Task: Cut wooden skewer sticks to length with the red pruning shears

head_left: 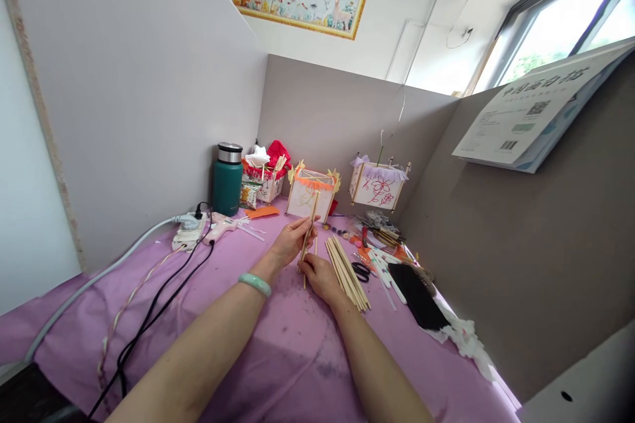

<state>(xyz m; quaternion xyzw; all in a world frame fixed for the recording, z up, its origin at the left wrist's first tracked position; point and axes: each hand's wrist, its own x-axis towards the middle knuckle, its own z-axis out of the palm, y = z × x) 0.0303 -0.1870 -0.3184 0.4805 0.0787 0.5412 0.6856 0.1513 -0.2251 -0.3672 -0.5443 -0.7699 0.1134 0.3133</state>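
My left hand (292, 242) pinches a thin wooden stick (311, 220) that stands almost upright over the purple cloth (278, 344). My right hand (317, 276) grips the lower end of the same stick, fingers curled round it. A green bangle (254, 283) sits on my left wrist. Just right of my hands lies a bundle of several more sticks (347, 272), flat on the cloth.
Two paper lanterns (312, 193) (377, 186) stand at the back, beside a green flask (227, 178) and a box of red items (268, 172). A glue gun (222, 229), power strip (188, 230) and cables lie left. Scissors (362, 271), pens and a black cloth (419, 294) lie right.
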